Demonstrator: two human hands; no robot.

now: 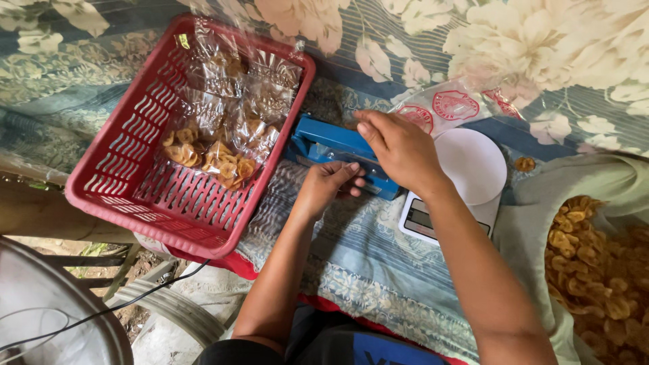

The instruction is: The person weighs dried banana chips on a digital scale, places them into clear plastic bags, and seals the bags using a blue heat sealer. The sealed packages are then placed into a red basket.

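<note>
head view: the right hand is pressing down on the arm of 1 blue impulse sealer, its fingers lying flat and pressed together along the top of the bar. the left hand is sitting just in front of the sealer, its fingers curled and pinching the edge of 1 clear plastic bag that is lying across the striped cloth, its mouth running in under the sealer arm. the bag's contents are hard to make out, though they look like ridged chips.

the bag is looking light, thin and slippery, and the chips inside would crack under a squeeze, so the bare film near the mouth is the safer place to hold, as the left hand is doing. the sealer is looking stiff and fairly solid; its long arm is the part to push on.

1 red slotted basket is sitting to the left, touching the sealer's end, holding several filled chip bags; they are overlapping, so i cannot tell the exact count, perhaps 4 or 5. 1 white digital scale is standing just beside the right wrist. 1 flat stack of empty printed bags is lying behind it. 1 loose chip is lying near the scale, and 1 large open sack of chips is filling the right edge.
</note>
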